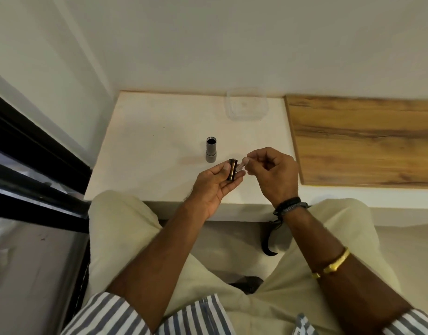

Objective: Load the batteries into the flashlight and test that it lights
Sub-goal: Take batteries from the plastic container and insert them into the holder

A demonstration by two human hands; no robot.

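Note:
A grey flashlight body [210, 153] stands upright on the white tabletop [159, 146], its open dark end facing up. My left hand [214, 187] holds a dark cylindrical battery holder [232, 170] between thumb and fingers, just right of and nearer than the flashlight. My right hand [275, 172] pinches a small pale battery [242, 165], blurred, its end touching the holder's side. Both hands hover above the table's front part.
A clear plastic container [247, 104] sits at the back of the white top. A wooden panel [367, 141] lies to the right. A dark window frame [27, 165] runs along the left. My knees press against the table's front edge.

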